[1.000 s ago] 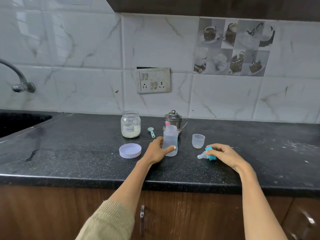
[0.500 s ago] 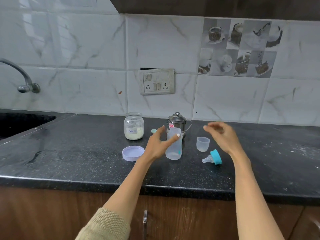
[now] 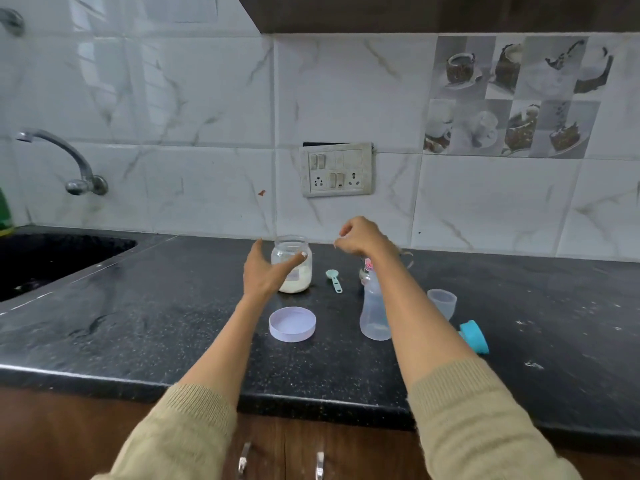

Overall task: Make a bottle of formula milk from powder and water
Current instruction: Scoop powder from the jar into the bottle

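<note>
An open glass jar (image 3: 297, 277) with white powder in its bottom stands near the back of the black counter (image 3: 138, 320). My left hand (image 3: 266, 270) is spread open at the jar's left side, thumb tip against the glass. My right hand (image 3: 360, 237) hovers loosely curled above the steel pot (image 3: 365, 270), which my forearm mostly hides. The clear baby bottle (image 3: 374, 311) stands uncapped beside my right forearm. A small green scoop (image 3: 334, 279) lies between jar and bottle. The teat with its blue ring (image 3: 475, 336) lies on its side at the right.
The jar's lilac lid (image 3: 292, 323) lies upside down in front of the jar. A clear bottle cap (image 3: 442, 302) stands right of the bottle. A black sink (image 3: 41, 261) with a wall tap (image 3: 74, 168) is at the left. A switch panel (image 3: 336, 169) sits on the tiled wall.
My left hand let go of the bottle and moved left to the powder jar. My right hand rose from near the teat and moved back over the steel pot.
</note>
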Demonstrator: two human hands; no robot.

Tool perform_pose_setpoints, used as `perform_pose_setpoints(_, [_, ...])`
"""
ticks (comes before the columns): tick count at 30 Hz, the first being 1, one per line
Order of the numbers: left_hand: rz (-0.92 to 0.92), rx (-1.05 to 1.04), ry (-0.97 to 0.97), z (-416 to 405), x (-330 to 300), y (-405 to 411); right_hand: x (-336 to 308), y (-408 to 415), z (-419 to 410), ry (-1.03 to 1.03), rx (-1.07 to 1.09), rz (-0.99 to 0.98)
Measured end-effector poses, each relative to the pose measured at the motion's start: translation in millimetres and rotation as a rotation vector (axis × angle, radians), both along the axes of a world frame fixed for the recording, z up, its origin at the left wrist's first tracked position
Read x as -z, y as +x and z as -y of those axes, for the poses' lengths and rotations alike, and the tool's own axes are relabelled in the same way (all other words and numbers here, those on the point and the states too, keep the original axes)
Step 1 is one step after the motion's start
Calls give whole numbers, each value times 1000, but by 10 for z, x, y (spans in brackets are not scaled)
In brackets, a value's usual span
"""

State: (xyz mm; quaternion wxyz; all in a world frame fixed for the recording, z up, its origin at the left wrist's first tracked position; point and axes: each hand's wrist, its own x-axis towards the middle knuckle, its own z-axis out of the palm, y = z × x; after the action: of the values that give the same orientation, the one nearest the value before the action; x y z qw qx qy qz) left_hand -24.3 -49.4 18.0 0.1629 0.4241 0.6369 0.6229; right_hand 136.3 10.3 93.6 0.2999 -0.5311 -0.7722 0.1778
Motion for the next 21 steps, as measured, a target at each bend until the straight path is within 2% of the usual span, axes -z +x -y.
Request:
perform_pose_setpoints(4, [-9, 23, -101, -146, 100, -74, 220, -263, -87, -89, 102, 225])
perform_pose_setpoints(7, [-25, 23, -118, -249, 145, -69, 464, -376, -237, -129, 146, 313])
perform_pose_setpoints(11, [-11, 13, -153, -417, 219, -107, 717, -471, -383, -167, 207, 324])
perform_pose_setpoints(21, [-47, 2, -222, -713, 364, -204, 951, -669, -570, -73, 324, 290])
